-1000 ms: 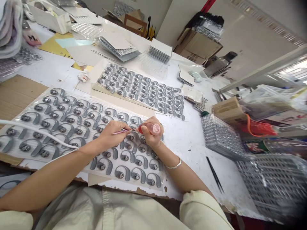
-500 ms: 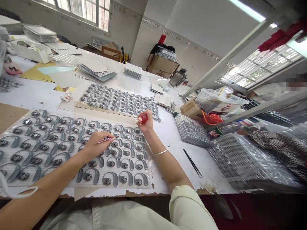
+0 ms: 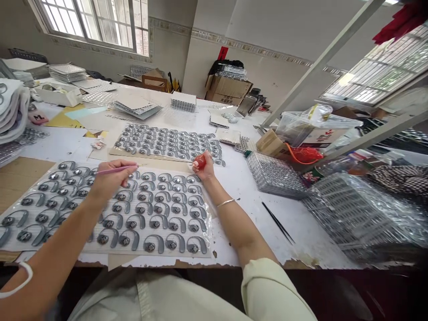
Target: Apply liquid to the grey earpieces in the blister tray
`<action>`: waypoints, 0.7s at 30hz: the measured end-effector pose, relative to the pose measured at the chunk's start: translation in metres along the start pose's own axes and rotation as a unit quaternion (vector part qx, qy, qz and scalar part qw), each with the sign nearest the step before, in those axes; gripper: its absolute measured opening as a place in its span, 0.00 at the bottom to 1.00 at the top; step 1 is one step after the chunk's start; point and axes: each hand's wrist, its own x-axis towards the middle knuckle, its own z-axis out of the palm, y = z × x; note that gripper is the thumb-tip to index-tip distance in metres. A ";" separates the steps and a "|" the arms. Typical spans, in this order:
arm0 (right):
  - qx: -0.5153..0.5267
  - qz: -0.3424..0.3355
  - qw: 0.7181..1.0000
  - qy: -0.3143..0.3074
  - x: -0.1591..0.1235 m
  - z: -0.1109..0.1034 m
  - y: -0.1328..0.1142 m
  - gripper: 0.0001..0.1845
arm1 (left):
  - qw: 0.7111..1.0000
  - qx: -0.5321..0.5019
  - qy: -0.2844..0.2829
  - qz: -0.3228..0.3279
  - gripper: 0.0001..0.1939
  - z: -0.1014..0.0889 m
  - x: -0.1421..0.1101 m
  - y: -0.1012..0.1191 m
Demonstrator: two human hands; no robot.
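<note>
A clear blister sheet point(image 3: 140, 209) of grey hook-shaped earpieces with round metal discs lies on the table in front of me. My left hand point(image 3: 109, 180) hovers over its far rows, fingers pinched on a thin pink stick point(image 3: 115, 169) that points right. My right hand point(image 3: 202, 167) rests at the sheet's far right corner, closed around a small red bottle point(image 3: 199, 162). A second filled sheet point(image 3: 167, 142) lies just beyond both hands.
Black tweezers point(image 3: 277, 222) lie on the white table right of my forearm. Clear gridded trays point(image 3: 274, 176) and stacks point(image 3: 361, 214) fill the right side, by a plastic box point(image 3: 310, 129). Cardboard boxes point(image 3: 227, 87) stand against the far wall. Paper and tray stacks point(image 3: 133, 104) cover the far left.
My hands have parted: the right carried the red bottle away to the far right corner, the left lifted the stick back and left. The view has tilted up to take in the room.
</note>
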 end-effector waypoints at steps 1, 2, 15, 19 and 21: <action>-0.002 0.000 1.000 -0.001 0.000 0.000 0.000 0.27 | 0.999 0.004 0.024 0.029 0.15 -0.007 0.003 0.005; -0.003 0.000 1.000 -0.003 0.000 0.000 0.000 0.26 | 0.997 0.010 0.051 0.059 0.14 -0.012 0.006 0.011; -0.105 -0.021 0.993 -0.046 -0.026 0.042 -0.006 0.28 | 0.828 0.327 -0.197 0.412 0.12 0.021 0.018 -0.023; -0.188 -0.038 0.979 -0.071 -0.035 0.055 0.001 0.26 | 0.781 0.324 -0.242 0.476 0.12 0.032 0.022 -0.038; -0.210 -0.056 0.974 -0.070 -0.036 0.061 0.007 0.24 | 0.771 0.314 -0.240 0.499 0.13 0.034 0.024 -0.042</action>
